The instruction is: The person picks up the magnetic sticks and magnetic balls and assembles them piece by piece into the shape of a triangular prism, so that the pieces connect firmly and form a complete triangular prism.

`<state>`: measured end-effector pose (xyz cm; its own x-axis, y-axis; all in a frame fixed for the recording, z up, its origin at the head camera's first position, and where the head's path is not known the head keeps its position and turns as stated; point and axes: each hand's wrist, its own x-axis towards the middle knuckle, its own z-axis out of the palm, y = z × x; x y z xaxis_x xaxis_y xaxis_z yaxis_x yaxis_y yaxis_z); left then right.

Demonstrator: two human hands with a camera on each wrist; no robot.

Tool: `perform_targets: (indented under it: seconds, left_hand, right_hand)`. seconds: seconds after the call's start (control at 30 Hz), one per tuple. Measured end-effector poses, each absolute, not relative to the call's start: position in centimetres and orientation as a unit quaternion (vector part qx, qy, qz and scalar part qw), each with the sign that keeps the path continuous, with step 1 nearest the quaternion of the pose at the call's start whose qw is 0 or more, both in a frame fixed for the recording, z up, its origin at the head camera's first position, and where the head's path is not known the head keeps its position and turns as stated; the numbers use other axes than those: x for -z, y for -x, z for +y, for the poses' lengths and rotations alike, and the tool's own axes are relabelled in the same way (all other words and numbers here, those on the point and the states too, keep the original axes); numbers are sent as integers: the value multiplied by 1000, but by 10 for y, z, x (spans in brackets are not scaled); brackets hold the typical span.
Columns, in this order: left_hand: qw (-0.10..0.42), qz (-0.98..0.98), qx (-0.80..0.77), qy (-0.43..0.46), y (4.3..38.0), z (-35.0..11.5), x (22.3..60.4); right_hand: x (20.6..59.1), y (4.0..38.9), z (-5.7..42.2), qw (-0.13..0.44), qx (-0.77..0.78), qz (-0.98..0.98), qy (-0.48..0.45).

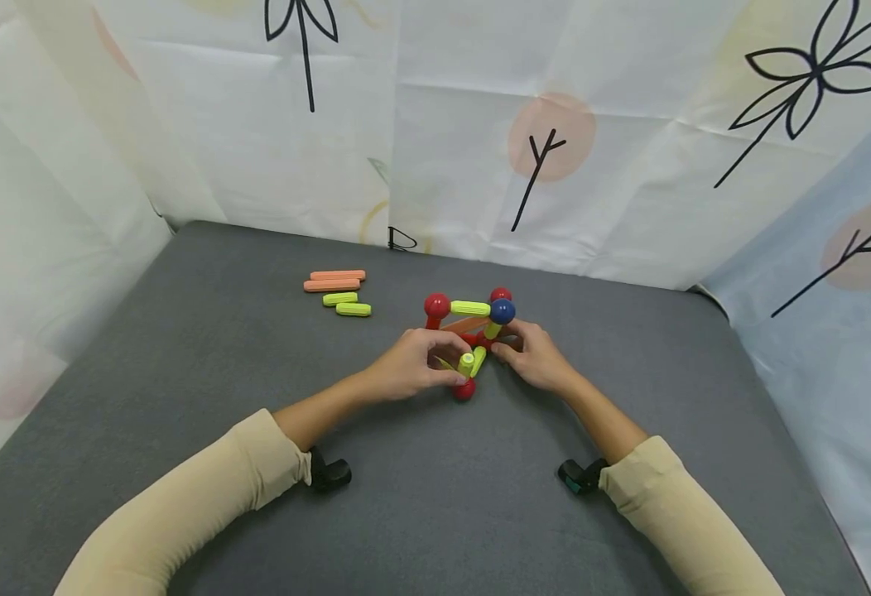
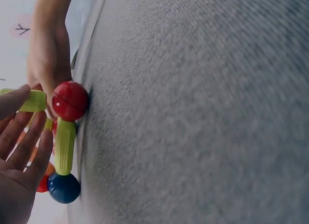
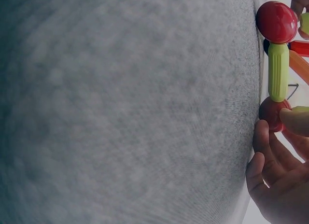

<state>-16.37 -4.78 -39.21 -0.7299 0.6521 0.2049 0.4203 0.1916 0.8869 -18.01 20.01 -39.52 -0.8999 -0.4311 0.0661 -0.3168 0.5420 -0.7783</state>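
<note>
While left hand (image 1: 411, 366) pinches yellow-green rod (image 2: 35, 102) upright, right hand (image 1: 535, 358) grips red ball (image 3: 271, 115).

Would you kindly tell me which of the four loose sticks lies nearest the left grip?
The front yellow-green stick; the other yellow-green stick and both orange sticks lie farther from the left grip.

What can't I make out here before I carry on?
Head: lower end of the red rod under the leftmost red ball, hidden by the left hand.
Left wrist: middle of the pinched yellow rod, covered by the thumb.
Right wrist: part of the right hand, cut off by the right edge.
</note>
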Motion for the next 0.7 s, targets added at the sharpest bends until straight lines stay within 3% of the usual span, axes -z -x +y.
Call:
perform_targets:
  seconds: [0.4, 0.6, 0.7]
  left_hand:
    - [101, 795, -491, -342, 170, -69, 396]
    - [42, 843, -472, -255, 187, -87, 403]
    - [53, 855, -466, -220, 194, -87, 405]
  right_hand:
    - [394, 181, 199, 70, 441, 869, 213]
    - [395, 181, 200, 69, 433, 874, 210]
    - [396, 181, 200, 69, 432, 875, 207]
